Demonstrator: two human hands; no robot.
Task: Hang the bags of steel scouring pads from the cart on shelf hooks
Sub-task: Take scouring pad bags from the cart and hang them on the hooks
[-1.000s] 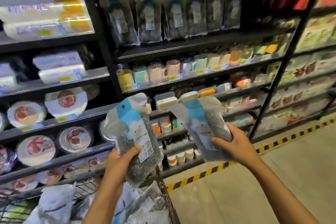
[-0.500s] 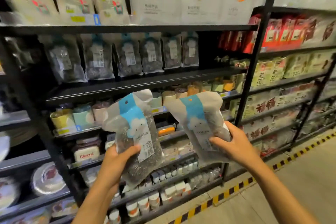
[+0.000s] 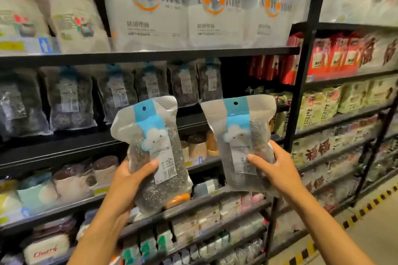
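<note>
— What is gripped by the left hand [image 3: 129, 180]?
— One bag of steel scouring pads [image 3: 155, 146] is gripped low on its side. The thumb is laid across the white label, and the other fingers are hidden behind the bag. The bag is tilted slightly, with its blue strip and hang hole uppermost.
— And by the right hand [image 3: 279, 169]?
— A second bag [image 3: 241, 133] is held the same way, thumb on the front, fingers wrapped behind. It is kept upright just beside the first, and no contact between the two is seen.
— Where are both held?
— In front of the black shelving, below a row of like bags [image 3: 116, 92] hung under the upper shelf [image 3: 150, 55]. The hooks cannot be made out.
— What else is seen?
— Large white bags [image 3: 148, 23] are stood on that shelf. Red packs [image 3: 336, 56] are stacked past a black post [image 3: 301, 92].
</note>
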